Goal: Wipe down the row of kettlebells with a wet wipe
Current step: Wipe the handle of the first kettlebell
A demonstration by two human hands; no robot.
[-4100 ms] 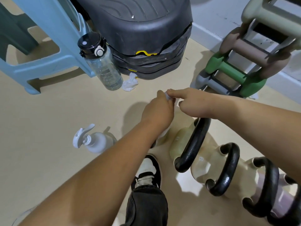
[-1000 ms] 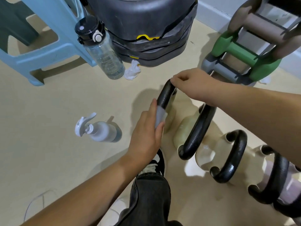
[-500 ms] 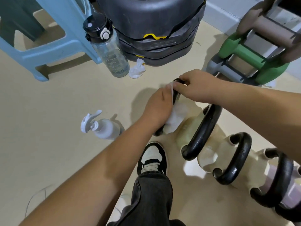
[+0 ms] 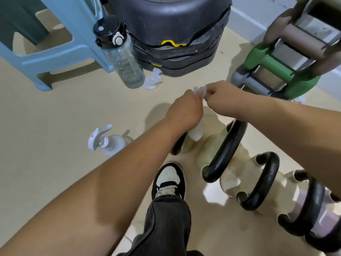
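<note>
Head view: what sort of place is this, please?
Probably a home gym or a small workout corner. A row of kettlebells stands on the floor, dumbbells sit on a rack by the wall, and there is a stacked black step platform.

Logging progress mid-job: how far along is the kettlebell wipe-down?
Done: little shows for certain; one crumpled wipe lies by the water bottle. In hand: the left hand and right hand pinch a wet wipe over the first kettlebell. Left: the second kettlebell and the rest of the row.
</note>
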